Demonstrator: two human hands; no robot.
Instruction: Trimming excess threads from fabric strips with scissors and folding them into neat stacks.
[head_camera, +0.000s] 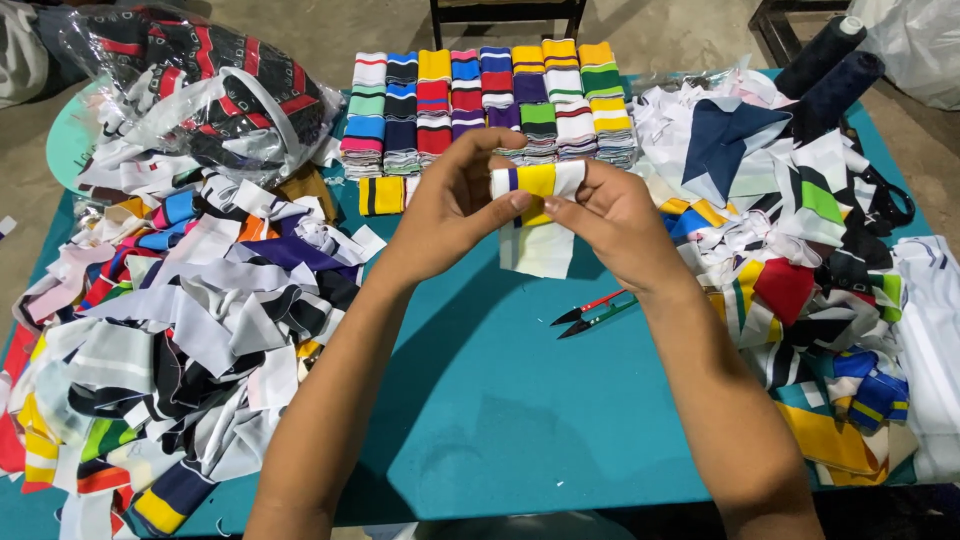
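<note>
Both my hands hold one folded strip of ribbed cloth (538, 182), white with yellow and purple bands, above the teal table (500, 400). My left hand (455, 205) pinches its left end. My right hand (610, 220) pinches the right end with thumb and fingertips. A white flap of the strip (540, 250) hangs down below my fingers. Behind the strip stand neat stacks of folded striped cloth (490, 105) in several colours.
Small thread snips (590, 313) with red and green handles lie right of centre. Heaps of cloth scraps cover the left side (170, 330) and the right side (810, 250). A clear plastic bag of cloth (210, 90) sits far left. Two dark thread cones (830, 70) stand far right.
</note>
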